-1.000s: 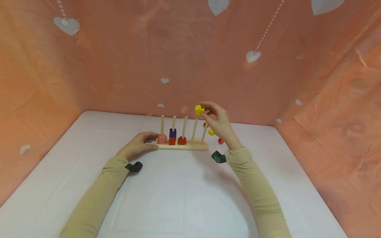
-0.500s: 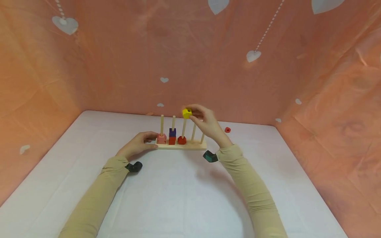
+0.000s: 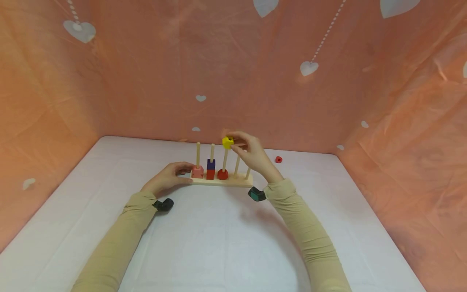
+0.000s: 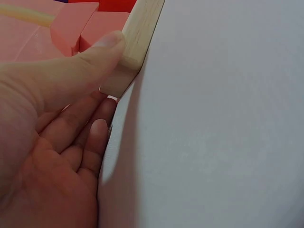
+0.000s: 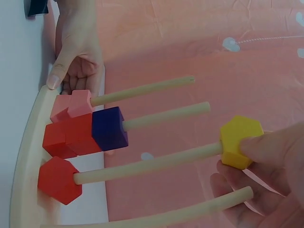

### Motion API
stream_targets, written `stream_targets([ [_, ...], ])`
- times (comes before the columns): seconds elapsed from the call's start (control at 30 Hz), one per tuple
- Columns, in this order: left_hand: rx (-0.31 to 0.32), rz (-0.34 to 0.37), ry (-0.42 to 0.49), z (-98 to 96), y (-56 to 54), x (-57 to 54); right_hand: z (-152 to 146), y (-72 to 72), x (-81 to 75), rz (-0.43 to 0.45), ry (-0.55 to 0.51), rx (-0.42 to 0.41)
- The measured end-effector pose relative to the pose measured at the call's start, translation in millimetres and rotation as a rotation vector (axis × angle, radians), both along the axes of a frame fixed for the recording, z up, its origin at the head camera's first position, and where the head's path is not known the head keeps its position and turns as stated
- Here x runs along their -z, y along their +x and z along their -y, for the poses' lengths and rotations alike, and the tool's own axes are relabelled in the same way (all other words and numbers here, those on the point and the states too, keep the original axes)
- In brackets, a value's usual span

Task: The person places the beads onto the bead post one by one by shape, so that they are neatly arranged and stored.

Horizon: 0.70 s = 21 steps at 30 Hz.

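My right hand [image 3: 254, 156] pinches a yellow hexagonal bead [image 5: 241, 135] between thumb and fingers. The bead sits right at the tip of the third peg [image 5: 152, 165] of a wooden peg stand [image 3: 226, 182]. At the foot of that peg is a red hexagonal bead [image 5: 61, 180]. To its left, a dark blue block [image 5: 109, 128] tops red blocks [image 5: 71, 137] on the second peg, and pink beads [image 3: 197, 172] sit on the first. My left hand [image 3: 166, 177] grips the stand's left end, its thumb [image 4: 102, 52] against the base and other fingers partly hidden behind it.
A small red bead [image 3: 279, 159] lies on the white tabletop [image 3: 204, 243] to the right of the stand. The two right-hand pegs [image 3: 237, 164] are bare where they show. A pink-orange cloth backdrop [image 3: 226, 73] surrounds the table on three sides.
My right hand has carried the yellow bead left and slightly down, from over the fourth peg to the third peg's tip. The red bead at right has come into view. My left hand keeps its hold.
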<state>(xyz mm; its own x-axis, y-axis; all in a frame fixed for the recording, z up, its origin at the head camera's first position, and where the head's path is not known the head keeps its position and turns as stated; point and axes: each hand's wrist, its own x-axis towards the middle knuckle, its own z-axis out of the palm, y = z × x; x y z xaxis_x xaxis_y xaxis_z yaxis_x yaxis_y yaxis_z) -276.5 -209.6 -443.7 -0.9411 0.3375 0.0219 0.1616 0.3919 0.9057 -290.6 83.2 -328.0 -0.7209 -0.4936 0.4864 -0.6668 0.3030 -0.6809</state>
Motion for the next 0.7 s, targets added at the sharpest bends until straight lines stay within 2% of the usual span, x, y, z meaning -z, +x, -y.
stream_targets([
  [0.33,-0.006,0.025,-0.001,0.5,0.1,-0.5,2.3,0.9,2.8,0.011,0.069,0.059],
  [0.47,-0.006,0.029,0.001,1.9,-0.3,-0.7,5.1,1.1,8.8,0.016,0.105,0.079],
  [0.7,0.001,0.022,0.005,3.6,-1.6,-0.1,7.9,3.7,21.1,0.022,0.027,0.111],
])
